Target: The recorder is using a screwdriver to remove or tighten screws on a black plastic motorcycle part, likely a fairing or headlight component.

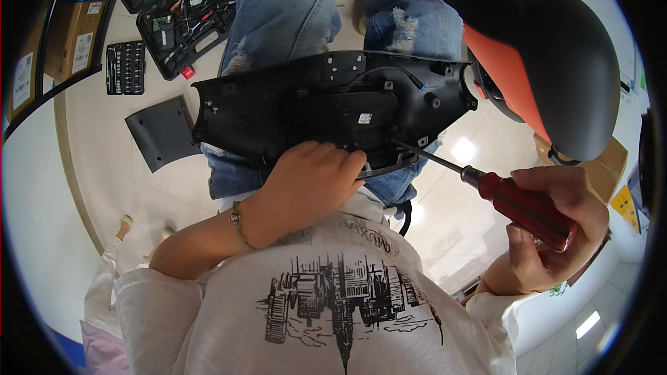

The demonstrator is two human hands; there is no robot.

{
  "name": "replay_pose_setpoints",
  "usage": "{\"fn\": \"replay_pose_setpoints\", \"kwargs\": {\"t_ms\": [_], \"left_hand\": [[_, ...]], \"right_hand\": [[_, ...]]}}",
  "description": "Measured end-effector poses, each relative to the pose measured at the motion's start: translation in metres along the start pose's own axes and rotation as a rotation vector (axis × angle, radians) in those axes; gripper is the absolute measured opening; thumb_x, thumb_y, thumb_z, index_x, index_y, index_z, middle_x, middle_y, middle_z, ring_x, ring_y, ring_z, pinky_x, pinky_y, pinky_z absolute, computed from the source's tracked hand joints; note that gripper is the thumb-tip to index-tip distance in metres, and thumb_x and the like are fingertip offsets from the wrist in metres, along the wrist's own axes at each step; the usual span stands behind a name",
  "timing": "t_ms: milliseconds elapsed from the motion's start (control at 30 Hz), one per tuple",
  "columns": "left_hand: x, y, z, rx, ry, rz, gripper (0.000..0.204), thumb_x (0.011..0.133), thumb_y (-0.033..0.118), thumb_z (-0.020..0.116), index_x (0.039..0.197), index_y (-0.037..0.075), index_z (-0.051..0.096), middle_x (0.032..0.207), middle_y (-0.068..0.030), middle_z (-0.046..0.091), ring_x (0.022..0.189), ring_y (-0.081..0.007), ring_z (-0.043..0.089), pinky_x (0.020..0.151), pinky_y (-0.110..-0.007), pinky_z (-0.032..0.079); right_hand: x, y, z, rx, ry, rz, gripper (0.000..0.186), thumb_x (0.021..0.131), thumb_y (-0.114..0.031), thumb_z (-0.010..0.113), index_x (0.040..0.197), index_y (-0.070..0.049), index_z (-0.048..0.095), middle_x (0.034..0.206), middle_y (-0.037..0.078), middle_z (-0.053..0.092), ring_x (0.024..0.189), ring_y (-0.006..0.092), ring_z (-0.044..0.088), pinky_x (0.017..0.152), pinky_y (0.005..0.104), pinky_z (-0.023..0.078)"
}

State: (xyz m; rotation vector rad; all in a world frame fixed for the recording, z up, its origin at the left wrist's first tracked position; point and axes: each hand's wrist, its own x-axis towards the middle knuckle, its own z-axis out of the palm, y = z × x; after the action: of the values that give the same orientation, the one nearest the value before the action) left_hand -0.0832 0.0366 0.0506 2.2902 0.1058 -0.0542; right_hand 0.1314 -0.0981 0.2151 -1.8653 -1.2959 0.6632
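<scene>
Across my lap lies a long black plastic cover [267, 111], its hollow inner side facing up, with screw posts and a small white label inside. Over its near edge my left hand [313, 177] is closed, the fingers curled on the rim and the fingertips partly hidden. My right hand [587, 212] grips the handle of a screwdriver [521, 207] with a dark red, clear-looking grip. The thin shaft reaches left into the cover, its tip at a spot near the inner oval part; whether a screw sits there is too small to see. A black cable [399, 71] with a blue-ended plug arches over the cover's far side.
At the far left an opened tool case [187, 24] lies on the floor, with a bit set [126, 68] beside it. Left of the cover is a smaller black panel [161, 133]. A black-and-orange seat-like machine part [570, 62] stands at the right. Another person's legs [104, 274] show at lower left.
</scene>
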Motion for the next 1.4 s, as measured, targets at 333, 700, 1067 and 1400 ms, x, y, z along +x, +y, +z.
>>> {"fn": "replay_pose_setpoints", "kwargs": {"t_ms": [333, 700, 1067, 1400], "left_hand": [[-0.003, -0.003, 0.012, 0.066, 0.097, 0.042, 0.033, 0.078, 0.029, 0.077, 0.097, 0.008, 0.061, 0.070, 0.0019, 0.059, 0.069, -0.0137, 0.059, 0.064, -0.028, 0.047], [-0.003, -0.003, 0.010, 0.067, 0.099, 0.044, 0.033, 0.077, 0.030, 0.078, 0.095, 0.008, 0.061, 0.070, 0.0023, 0.058, 0.069, -0.0133, 0.059, 0.064, -0.028, 0.047], [-0.003, -0.002, 0.009, 0.055, 0.080, 0.036, 0.034, 0.079, 0.029, 0.077, 0.101, 0.007, 0.063, 0.073, -0.0004, 0.062, 0.072, -0.0161, 0.062, 0.067, -0.030, 0.050], [-0.004, -0.003, 0.011, 0.029, 0.036, 0.016, 0.034, 0.081, 0.029, 0.076, 0.104, 0.007, 0.065, 0.077, -0.0037, 0.066, 0.073, -0.0189, 0.065, 0.070, -0.032, 0.052]], "right_hand": [[0.020, -0.007, -0.012, -0.347, -0.214, -0.213, 0.053, 0.062, -0.014, 0.094, 0.097, 0.002, 0.058, 0.081, 0.019, 0.063, 0.058, 0.0220, 0.063, 0.042, 0.0256, 0.045], [0.013, -0.024, -0.002, -0.392, -0.226, -0.143, 0.041, 0.074, -0.030, 0.085, 0.094, -0.007, 0.058, 0.091, 0.020, 0.065, 0.066, 0.0245, 0.062, 0.056, 0.0321, 0.047], [0.029, -0.044, -0.013, -0.763, -0.396, -0.063, 0.035, 0.076, -0.031, 0.081, 0.095, -0.007, 0.063, 0.084, 0.010, 0.067, 0.061, 0.0228, 0.060, 0.056, 0.0325, 0.045], [0.033, -0.056, -0.020, -0.896, -0.541, -0.154, 0.035, 0.085, -0.030, 0.074, 0.105, -0.004, 0.062, 0.096, 0.012, 0.067, 0.062, 0.0228, 0.061, 0.054, 0.0344, 0.048]]}}
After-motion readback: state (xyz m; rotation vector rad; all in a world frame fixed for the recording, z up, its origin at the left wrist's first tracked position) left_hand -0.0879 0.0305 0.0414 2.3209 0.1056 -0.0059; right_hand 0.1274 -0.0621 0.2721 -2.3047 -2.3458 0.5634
